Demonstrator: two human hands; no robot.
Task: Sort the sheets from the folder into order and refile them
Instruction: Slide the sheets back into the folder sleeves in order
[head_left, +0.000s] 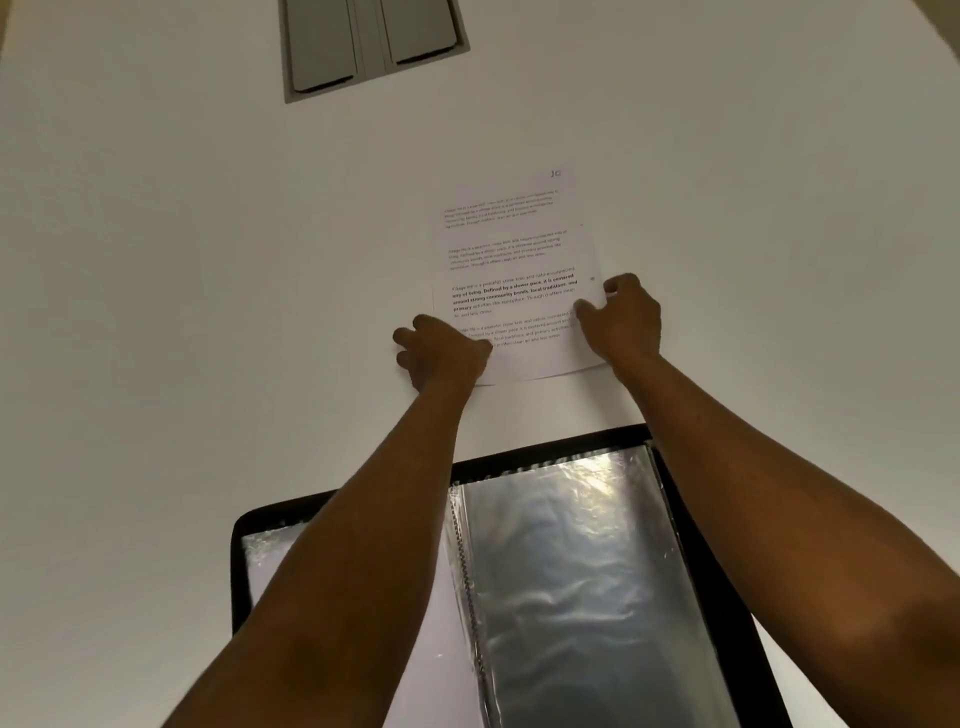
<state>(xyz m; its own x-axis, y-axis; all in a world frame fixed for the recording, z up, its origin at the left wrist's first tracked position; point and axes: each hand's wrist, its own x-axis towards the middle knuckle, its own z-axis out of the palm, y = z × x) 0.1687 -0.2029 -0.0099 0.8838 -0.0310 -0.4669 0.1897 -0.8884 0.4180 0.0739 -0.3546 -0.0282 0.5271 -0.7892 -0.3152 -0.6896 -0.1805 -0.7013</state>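
The black folder (722, 571) lay open on the white table (182, 312), its clear sleeves (571, 597) shining; contents could not be told. Beyond it lay the printed sheet (514, 249), headed "10", text beginning "Village life". The left hand (441, 356) and right hand (623, 317) pinched its near corners.

— What could be read on the printed sheet (511, 270) lying on the white table (208, 260)?
— A handwritten "10" stood in its top right corner. Below ran four paragraphs of print, the upper two too small to make out.
— And the third?
— It began "Village life is a peaceful, close-knit, and nature-connected way of living", then in bold "Defined by a slower pace, it is centered around strong community bonds, local traditions, and primary", going on "activities like agriculture"
— The fourth?
— Apparently the same wording, smaller and partly covered
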